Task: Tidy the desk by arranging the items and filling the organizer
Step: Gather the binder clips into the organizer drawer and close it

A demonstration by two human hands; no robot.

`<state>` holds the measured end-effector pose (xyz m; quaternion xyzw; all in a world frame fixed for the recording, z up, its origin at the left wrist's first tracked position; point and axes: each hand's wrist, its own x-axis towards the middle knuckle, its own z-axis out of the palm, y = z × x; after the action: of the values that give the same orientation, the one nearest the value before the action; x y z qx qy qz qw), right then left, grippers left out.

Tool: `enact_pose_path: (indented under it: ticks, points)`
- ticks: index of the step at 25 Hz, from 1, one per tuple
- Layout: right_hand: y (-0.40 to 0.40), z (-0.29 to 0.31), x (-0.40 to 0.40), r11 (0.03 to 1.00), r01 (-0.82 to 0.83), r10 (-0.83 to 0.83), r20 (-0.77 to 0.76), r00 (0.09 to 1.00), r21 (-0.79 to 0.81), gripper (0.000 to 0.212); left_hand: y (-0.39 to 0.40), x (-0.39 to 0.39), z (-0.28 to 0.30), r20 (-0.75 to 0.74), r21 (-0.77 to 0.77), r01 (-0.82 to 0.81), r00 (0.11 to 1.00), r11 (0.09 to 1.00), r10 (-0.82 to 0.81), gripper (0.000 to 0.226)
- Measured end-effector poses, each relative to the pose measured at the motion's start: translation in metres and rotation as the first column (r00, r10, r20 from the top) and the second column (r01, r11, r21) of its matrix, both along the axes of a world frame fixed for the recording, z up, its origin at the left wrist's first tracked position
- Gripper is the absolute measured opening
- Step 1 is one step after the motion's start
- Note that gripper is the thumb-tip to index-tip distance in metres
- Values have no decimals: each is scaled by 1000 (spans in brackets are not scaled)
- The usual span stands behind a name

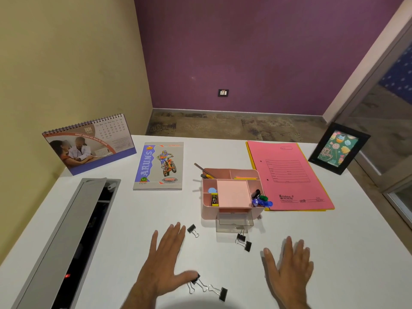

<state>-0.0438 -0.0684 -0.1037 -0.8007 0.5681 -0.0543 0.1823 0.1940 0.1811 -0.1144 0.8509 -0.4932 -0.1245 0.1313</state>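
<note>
With both hands flat and fingers spread on the white surface (334,241), left grip (165,257) and right grip (289,266) holding nothing, the step seems to be gathering the black metal binder clips (244,241) scattered between and beside them, next pinching each into the clear pull-out drawer (234,223) of the pink plastic organizer (208,214) just ahead.

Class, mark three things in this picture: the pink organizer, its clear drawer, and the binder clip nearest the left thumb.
pink organizer (206,211): head view, on its front left wall.
clear drawer (234,224): head view, on its pulled-out transparent front.
binder clip (195,280): head view, on its black body beside the thumb tip.
</note>
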Motion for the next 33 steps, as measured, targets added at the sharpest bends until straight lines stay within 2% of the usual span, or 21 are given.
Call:
enact_pose_path:
  ticks: [2,5,9,14,17,21,23,25,28,30,33]
  points:
    - [-2,-6,-5,988,-153,156,-104,982,28,105,5,-1,5,69,31,171,983,985,-173,123]
    - [7,-5,5,930,-364,366,-189,911,46,97,5,-6,7,110,120,244,960,962,-258,126]
    - [20,-2,28,891,-449,452,-255,855,74,85,-10,-8,7,61,164,155,984,974,-167,130]
    - [25,-10,38,821,-570,557,-237,796,15,86,-30,-10,5,-8,223,51,999,974,-50,133]
    - [34,-7,39,729,-685,665,-242,706,5,85,-32,-13,3,-6,214,43,999,976,-43,127]
    - [46,1,33,497,-864,829,-250,500,-81,103,-36,-22,2,63,180,112,990,977,-125,109]
    - [51,5,31,451,-890,846,-288,448,-59,104,-39,-28,2,77,174,126,987,977,-141,102]
    - [53,0,31,462,-885,838,-300,455,-52,94,-42,-33,2,75,182,133,986,974,-149,97]
    - [53,-5,35,530,-847,802,-301,516,-40,78,-47,-43,4,69,203,156,983,967,-173,89]
    - [51,-4,39,573,-819,774,-315,549,-21,73,-51,-47,5,53,209,157,984,965,-172,82]
    - [47,-3,41,583,-812,767,-318,557,-19,69,-55,-50,8,15,226,135,990,965,-142,79]
